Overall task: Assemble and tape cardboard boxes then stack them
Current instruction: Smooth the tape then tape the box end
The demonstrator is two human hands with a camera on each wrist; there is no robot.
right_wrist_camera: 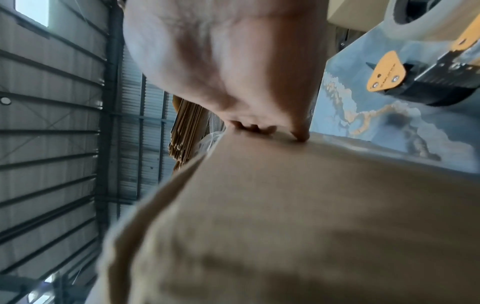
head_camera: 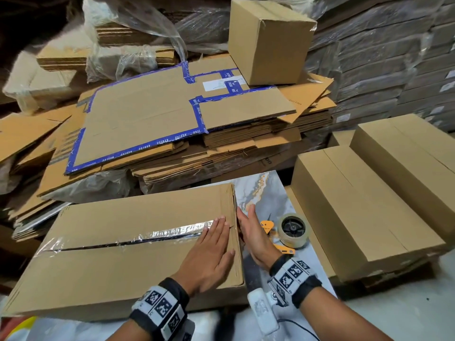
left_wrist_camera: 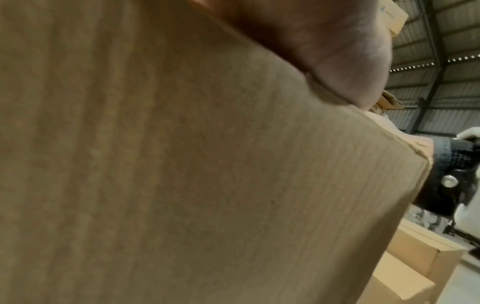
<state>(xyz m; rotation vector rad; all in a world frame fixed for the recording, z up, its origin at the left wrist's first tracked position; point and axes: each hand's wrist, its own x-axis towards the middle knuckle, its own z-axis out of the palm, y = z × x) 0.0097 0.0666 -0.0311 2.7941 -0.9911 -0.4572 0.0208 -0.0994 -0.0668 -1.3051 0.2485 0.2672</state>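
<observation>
A long flat cardboard box (head_camera: 123, 242) lies in front of me on the marbled table, with clear tape (head_camera: 152, 236) along its centre seam. My left hand (head_camera: 213, 247) lies flat with straight fingers on the box's top near its right end, over the tape end. My right hand (head_camera: 251, 236) presses flat against the box's right end face, fingers straight. The left wrist view is filled by the box top (left_wrist_camera: 182, 164) under my palm (left_wrist_camera: 337, 51). In the right wrist view my palm (right_wrist_camera: 221, 61) meets the box's end (right_wrist_camera: 285, 205). A tape dispenser (head_camera: 290, 232) with an orange frame lies just right of my right hand.
Assembled long boxes (head_camera: 364, 205) are stacked at the right. Behind the table is a heap of flattened cardboard (head_camera: 172, 119), some edged in blue tape, with a closed cube box (head_camera: 268, 43) on top. Wrapped cardboard bundles (head_camera: 394, 70) rise at the back right.
</observation>
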